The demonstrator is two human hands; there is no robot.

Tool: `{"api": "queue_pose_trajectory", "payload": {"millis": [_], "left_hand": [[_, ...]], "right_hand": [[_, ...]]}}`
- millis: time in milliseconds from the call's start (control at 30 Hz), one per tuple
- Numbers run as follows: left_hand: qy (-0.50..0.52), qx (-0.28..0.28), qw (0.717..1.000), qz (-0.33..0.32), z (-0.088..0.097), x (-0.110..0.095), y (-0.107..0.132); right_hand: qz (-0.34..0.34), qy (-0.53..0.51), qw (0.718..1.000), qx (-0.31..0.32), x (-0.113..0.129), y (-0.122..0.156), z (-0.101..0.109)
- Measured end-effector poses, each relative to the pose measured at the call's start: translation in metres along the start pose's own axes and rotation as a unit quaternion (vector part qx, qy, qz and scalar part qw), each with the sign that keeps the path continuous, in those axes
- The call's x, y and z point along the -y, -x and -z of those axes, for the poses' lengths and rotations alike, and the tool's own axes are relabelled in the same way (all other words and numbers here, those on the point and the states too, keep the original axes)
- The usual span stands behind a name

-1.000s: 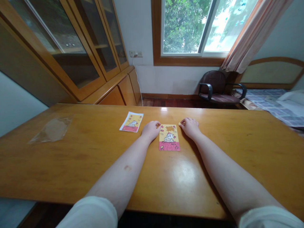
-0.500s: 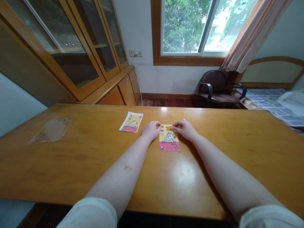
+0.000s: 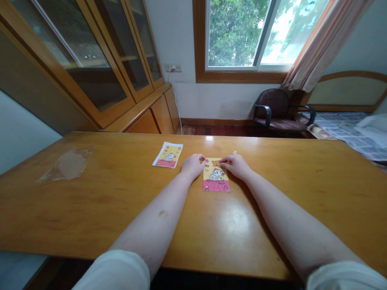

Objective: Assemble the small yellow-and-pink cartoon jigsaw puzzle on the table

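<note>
A jigsaw puzzle [image 3: 216, 185] lies flat on the table, with a white cartoon animal on yellow above a pink band. Near its top is a gap where wood shows through. My left hand [image 3: 193, 165] rests at the upper left edge, its fingers curled in and closed against the puzzle's border. At the gap's right side, my right hand [image 3: 237, 165] is closed in a pinch on a puzzle piece, mostly hidden by the fingertips. Just beyond that hand lies a loose puzzle piece [image 3: 235, 152]. A picture card [image 3: 168, 154] with the same design lies left of my left hand.
A clear plastic bag [image 3: 67, 164] lies flat on the left of the wooden table [image 3: 121, 217]. Glass-door cabinets [image 3: 87, 60] stand beyond the left side. Past the far edge are an office chair [image 3: 273, 108], a bed [image 3: 338, 125] and a window [image 3: 238, 36].
The right fingertips shift very slightly at the gap. My left hand stays at the puzzle's edge, and the whole view moves a touch.
</note>
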State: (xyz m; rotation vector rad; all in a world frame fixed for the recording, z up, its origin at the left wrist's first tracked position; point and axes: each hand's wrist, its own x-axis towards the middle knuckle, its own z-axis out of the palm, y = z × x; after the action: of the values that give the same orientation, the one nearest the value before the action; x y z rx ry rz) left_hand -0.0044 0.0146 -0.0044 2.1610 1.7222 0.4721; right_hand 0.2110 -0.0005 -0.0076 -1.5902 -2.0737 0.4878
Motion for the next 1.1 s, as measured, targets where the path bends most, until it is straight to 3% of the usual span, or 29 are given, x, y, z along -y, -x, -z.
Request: {"api": "queue_pose_trajectory", "payload": {"millis": [233,467,767,1100], "left_hand": [[0.001,-0.002,1.000,0.002,-0.001,0.002,-0.001],[-0.002,0.004,1.000,0.005,0.002,-0.001,0.000],[0.002,0.000,1.000,-0.004,-0.003,0.004,-0.001],[0.000,0.005,1.000,0.001,-0.001,0.002,-0.001]], "right_hand": [[-0.001,-0.013,1.000,-0.007,0.000,0.001,-0.002],[0.058,-0.002,0.998,0.004,-0.007,-0.001,-0.001],[-0.070,-0.086,0.994,0.001,-0.009,-0.002,0.000],[-0.084,-0.085,0.993,-0.001,-0.012,-0.003,0.001]]}}
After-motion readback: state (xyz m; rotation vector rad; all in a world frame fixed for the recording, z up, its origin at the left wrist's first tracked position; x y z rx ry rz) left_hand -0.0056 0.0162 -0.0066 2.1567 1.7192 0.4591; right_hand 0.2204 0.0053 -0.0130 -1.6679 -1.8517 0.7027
